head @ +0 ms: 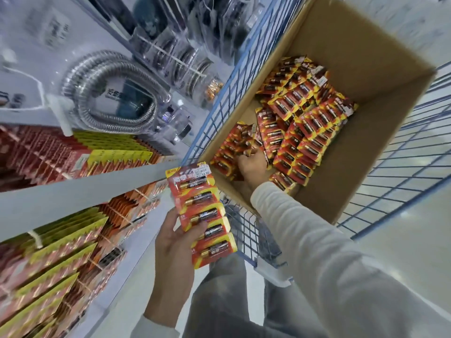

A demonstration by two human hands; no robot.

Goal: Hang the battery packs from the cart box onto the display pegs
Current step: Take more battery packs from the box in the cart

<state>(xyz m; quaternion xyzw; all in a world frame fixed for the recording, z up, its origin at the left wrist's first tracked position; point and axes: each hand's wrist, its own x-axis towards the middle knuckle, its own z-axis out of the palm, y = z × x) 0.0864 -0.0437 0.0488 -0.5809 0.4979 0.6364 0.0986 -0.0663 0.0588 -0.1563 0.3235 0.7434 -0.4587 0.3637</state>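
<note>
Left side is filled by the white shop shelving with rows of hanging red-and-yellow carded packs on display pegs [61, 252], with a grey shelf rail [73, 193] across it and a coiled silver metal hose in a clear pack [109, 93] above. Right of that is the blue wire cart [220, 106] holding an open brown cardboard box [366, 57]. A loose pile of red-and-yellow battery packs [305, 123] lies on the box floor, packs pointing every way. Right hand [251, 165] is down in the box at the near-left edge of the pile, fingers curled onto a second strip [240, 139]. It looks like a grip, but the fingertips are partly hidden. Left hand [173, 237] grips a red-and-yellow card strip of five batteries [202, 215] from below, outside the box, between cart and shelf. The strip's long axis runs away from the person, header end toward the grey shelf rail. The pegs lie just left of this hand, so the left is the nearer hand for hanging and the right is nearer the stock. A white price sticker [201, 171] on the header reads "12.00". Brand characters are too blurred to read.
</note>
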